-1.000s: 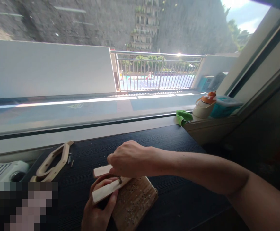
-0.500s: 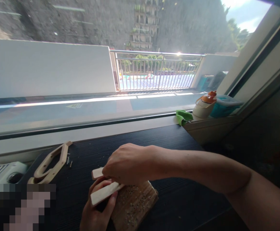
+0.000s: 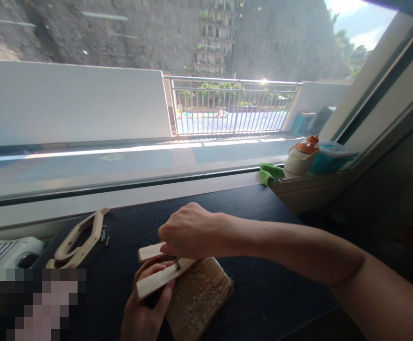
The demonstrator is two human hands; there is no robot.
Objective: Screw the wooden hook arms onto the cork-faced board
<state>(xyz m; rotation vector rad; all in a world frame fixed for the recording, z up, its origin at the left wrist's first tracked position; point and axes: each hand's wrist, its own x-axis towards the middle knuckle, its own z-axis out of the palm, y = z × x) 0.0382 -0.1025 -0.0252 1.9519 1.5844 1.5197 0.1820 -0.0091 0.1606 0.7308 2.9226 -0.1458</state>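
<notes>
My left hand (image 3: 143, 310) is closed around a pale wooden frame piece (image 3: 157, 281), thumb on the near bar and fingers behind it. The frame's second bar (image 3: 150, 252) lies farther back, partly covered by my right hand (image 3: 194, 232). Bent downward over the frame, my right hand has its fingers pinched together. A short dark screw-like metal piece (image 3: 177, 264) stands on the near bar, its upper end running into those fingers. The frame's right end rests by a brown wood block (image 3: 201, 296) pitted with many small holes.
A similar wooden frame (image 3: 94, 232) lies at the table's left, with several loose screws (image 3: 103, 234) beside it. Beyond the dark table (image 3: 263, 279), the window sill carries a green cloth (image 3: 271, 173), an orange-topped bottle (image 3: 300, 156) and a teal box (image 3: 329, 157). A white appliance (image 3: 11, 251) stands left.
My right hand has lifted slightly and turned at the wrist, so the metal piece beneath its fingers now shows. The left hand still holds the frame piece.
</notes>
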